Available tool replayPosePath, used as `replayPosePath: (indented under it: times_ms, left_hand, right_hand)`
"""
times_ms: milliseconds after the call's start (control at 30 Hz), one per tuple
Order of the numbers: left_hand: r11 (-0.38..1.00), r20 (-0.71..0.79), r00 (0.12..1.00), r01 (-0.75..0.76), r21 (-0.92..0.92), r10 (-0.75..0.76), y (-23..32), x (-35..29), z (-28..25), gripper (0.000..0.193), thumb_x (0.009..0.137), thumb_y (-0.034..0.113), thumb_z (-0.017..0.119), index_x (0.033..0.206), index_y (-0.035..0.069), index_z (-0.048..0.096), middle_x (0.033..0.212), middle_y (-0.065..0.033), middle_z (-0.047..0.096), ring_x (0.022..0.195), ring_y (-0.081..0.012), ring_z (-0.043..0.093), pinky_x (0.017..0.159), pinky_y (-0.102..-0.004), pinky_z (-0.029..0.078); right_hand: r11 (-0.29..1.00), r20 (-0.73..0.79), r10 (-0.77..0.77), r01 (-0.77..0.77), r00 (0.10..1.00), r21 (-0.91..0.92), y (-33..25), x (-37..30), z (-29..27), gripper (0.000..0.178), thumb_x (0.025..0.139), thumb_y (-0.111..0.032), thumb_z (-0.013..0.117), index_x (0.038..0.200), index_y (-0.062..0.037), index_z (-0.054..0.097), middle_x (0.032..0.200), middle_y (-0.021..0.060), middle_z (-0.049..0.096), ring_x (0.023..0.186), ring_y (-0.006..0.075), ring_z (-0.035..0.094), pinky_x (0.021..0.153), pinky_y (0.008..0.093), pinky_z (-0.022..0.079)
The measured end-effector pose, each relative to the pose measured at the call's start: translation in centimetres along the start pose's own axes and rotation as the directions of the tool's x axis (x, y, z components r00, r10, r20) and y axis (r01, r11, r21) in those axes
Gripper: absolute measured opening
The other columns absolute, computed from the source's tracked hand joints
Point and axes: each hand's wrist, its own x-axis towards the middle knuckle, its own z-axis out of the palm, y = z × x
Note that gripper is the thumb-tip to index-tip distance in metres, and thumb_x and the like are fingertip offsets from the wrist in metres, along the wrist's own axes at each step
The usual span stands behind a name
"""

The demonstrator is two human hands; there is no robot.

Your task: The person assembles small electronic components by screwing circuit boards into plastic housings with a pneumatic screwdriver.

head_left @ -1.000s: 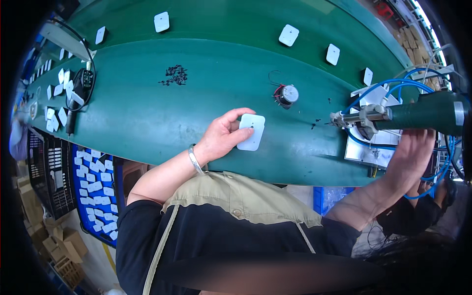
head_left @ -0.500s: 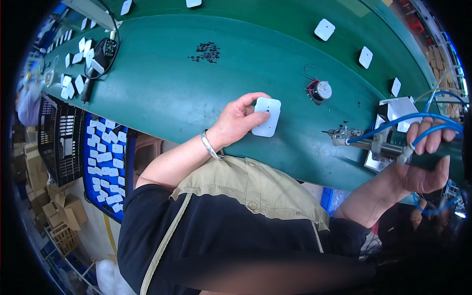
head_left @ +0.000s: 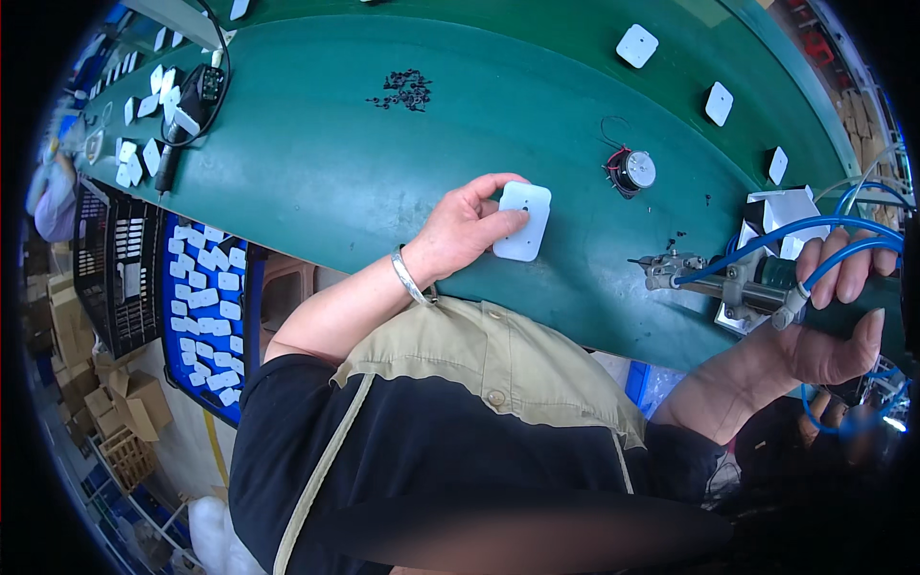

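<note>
My left hand is closed on a white rounded-corner plate with small dark holes, the thumb pressed on its face and the fingers behind it. The plate is tilted up above the green bench. At the right, my right hand wraps round the dark rear grip of a hose-fed screwdriver. Its metal nozzle points left, toward the plate but well apart from it. A blue hose crosses over my right fingers and partly hides them.
Black screws lie heaped on the green bench. A small round motor with wires sits farther right. More white plates rest along the far strip. Left stand a corded tool, a black crate and a blue tray of plates.
The view has shifted slightly, so bench items appear a little to the right. Both hands keep their holds; the plate in my left hand has risen very slightly.
</note>
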Motion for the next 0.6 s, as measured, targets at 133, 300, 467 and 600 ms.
replayPosePath:
  times_ms: [133,300,467,600]
  left_hand:
    - [1.0,0.013,1.0,0.02,0.01,-0.021,0.0,0.3,0.0,0.034,0.082,0.004,0.055,0.115,0.007,0.048,0.095,-0.0039,0.06,0.083,-0.0101,0.058,0.072,-0.0252,0.048]
    - [0.999,-0.009,0.999,0.036,0.033,-0.036,0.4,0.6,0.3,0.034,0.082,0.004,0.055,0.116,0.006,0.047,0.094,-0.0037,0.06,0.082,-0.0096,0.058,0.07,-0.0242,0.048]
    - [0.997,0.02,0.997,0.07,0.024,-0.07,0.2,0.6,0.5,0.034,0.082,0.005,0.055,0.115,0.006,0.048,0.09,-0.0029,0.061,0.077,-0.008,0.057,0.067,-0.0227,0.047]
    - [0.991,0.055,0.995,0.082,0.104,-0.088,0.2,0.5,0.9,0.033,0.082,0.006,0.056,0.114,0.006,0.049,0.084,-0.002,0.061,0.072,-0.0068,0.057,0.063,-0.0211,0.046]
  right_hand:
    - [1.0,-0.069,-0.019,0.02,0.997,0.007,0.0,0.1,-0.1,0.043,0.074,-0.023,0.057,0.107,-0.0038,0.038,0.077,0.0043,0.047,0.064,0.0127,0.046,0.062,0.0289,0.036]
    - [1.0,-0.113,0.018,-0.018,0.993,-0.001,0.3,0.1,-0.3,0.045,0.072,-0.025,0.06,0.107,-0.0042,0.04,0.077,0.0037,0.046,0.065,0.0127,0.044,0.062,0.028,0.033]
    - [0.999,-0.082,-0.053,0.053,0.995,0.003,0.6,0.6,-0.2,0.048,0.072,-0.025,0.061,0.11,-0.0027,0.041,0.077,0.0039,0.046,0.065,0.0128,0.044,0.062,0.0273,0.034]
    - [0.993,0.029,-0.047,0.044,0.998,0.114,0.5,0.4,0.1,0.041,0.079,-0.022,0.053,0.113,-0.0038,0.04,0.077,0.0084,0.05,0.063,0.0183,0.05,0.057,0.0316,0.041]
